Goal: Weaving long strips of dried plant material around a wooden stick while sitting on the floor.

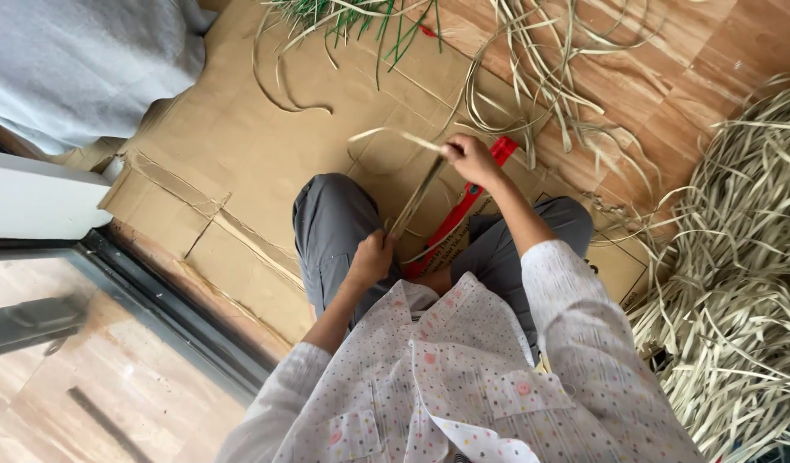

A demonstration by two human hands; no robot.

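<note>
I sit on flattened cardboard (241,146) with my legs in grey trousers folded in front of me. My left hand (373,257) is closed on the near end of a pale, flat plant strip (416,199) at my knee. My right hand (470,159) pinches the same strip farther out, so the strip runs taut between both hands. Its free end curls off to the left past my right hand. Under my hands a long red bar-shaped tool (464,210) lies across my lap.
A large heap of pale strips (738,274) fills the right side. Loose strips (549,77) and some green ones (361,17) lie at the top. Grey cloth (78,60) is at top left, a metal door track (155,300) at left.
</note>
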